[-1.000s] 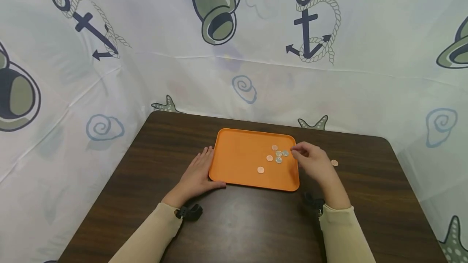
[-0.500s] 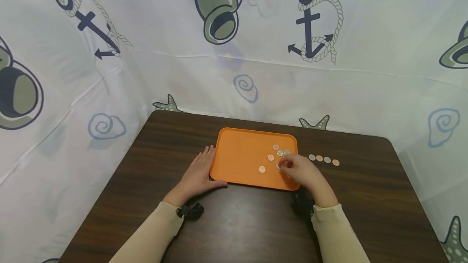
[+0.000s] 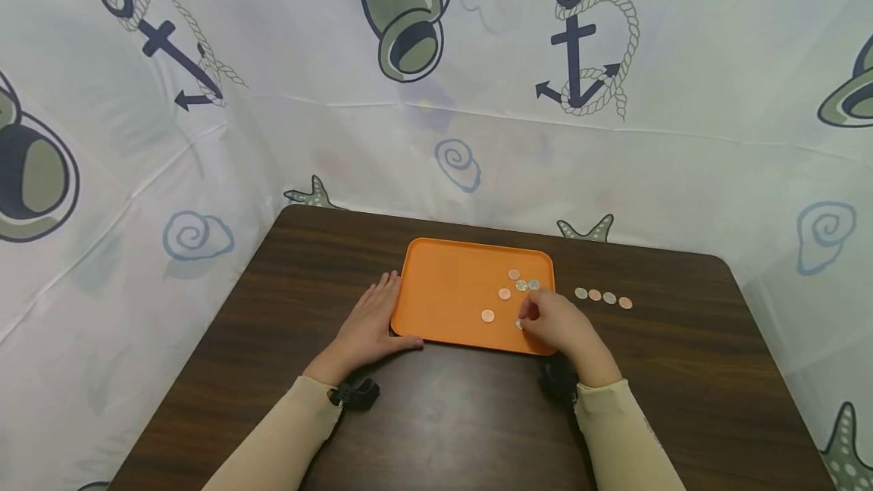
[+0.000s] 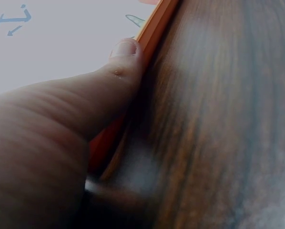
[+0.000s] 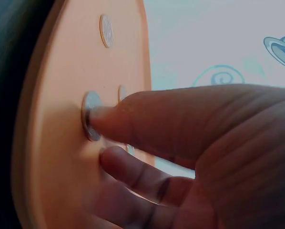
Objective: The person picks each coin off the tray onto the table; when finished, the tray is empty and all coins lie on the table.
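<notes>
An orange tray (image 3: pixel 443 286) lies on the dark table with several copper-coloured and silver coins on its right half. My left hand (image 3: pixel 364 328) rests flat along the tray's left edge, its thumb (image 4: pixel 126 52) against the near rim. Over the tray's right side, my right hand (image 3: pixel 559 324) reaches down with bent fingers. In the right wrist view its thumb (image 5: pixel 109 119) presses the face of a silver coin (image 5: pixel 90 131) lying on the tray. The index fingertip (image 5: pixel 113 160) is just beside that coin, apart from it. A copper-coloured coin (image 3: pixel 487 316) lies left of this hand.
To the right of the tray, several coins form a row on the table, a copper-coloured coin (image 3: pixel 625 303) at its right end. The wood-grain table (image 3: pixel 443 415) extends around the tray. A patterned cloth (image 3: pixel 341 135) hangs behind the table.
My right hand has moved left from the tray's right edge, uncovering the row of coins. A silver coin under its fingertips has slid nearer the tray's front rim. The left hand stays put.
</notes>
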Motion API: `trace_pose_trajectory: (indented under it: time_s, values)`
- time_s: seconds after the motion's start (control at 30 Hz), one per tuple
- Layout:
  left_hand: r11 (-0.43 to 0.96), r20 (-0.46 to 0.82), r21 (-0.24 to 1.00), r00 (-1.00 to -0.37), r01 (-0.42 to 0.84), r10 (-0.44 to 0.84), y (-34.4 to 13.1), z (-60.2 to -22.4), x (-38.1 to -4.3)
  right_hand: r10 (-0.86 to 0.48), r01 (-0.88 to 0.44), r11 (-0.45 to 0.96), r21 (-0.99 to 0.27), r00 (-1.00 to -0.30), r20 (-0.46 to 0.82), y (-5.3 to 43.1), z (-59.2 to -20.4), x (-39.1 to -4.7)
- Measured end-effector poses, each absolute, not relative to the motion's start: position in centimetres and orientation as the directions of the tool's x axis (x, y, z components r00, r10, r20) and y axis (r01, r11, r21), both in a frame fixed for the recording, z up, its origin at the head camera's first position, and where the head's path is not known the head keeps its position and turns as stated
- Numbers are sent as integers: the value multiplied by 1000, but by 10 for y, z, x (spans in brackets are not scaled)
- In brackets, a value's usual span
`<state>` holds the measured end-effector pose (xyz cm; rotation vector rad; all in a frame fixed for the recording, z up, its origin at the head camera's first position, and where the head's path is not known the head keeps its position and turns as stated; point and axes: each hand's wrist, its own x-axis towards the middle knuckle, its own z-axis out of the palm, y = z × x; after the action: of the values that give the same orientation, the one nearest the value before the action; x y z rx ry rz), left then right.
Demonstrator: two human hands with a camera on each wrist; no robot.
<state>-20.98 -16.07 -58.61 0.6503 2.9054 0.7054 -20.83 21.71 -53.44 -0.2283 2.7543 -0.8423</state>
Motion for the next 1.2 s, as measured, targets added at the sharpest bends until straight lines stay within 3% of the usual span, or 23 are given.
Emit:
trace_pose_trajectory:
  time_s: [0.63,0.83,1.0,1.2]
  values:
    - [803,-5,466,-906,372,423,-163,-592,-207,-227,-11,795,-607,-933,-280,220,-537,-199]
    - [807,-19,468,-908,361,418,-163,-592,-207,-237,-58,747,-662,-954,-184,246,-530,-204]
    - [806,-10,462,-906,371,423,-162,-591,-211,-66,-19,780,-625,-996,-52,304,-524,-209]
    - [807,-6,460,-908,370,420,-162,-590,-213,249,268,733,-625,-961,-119,371,-536,-202]
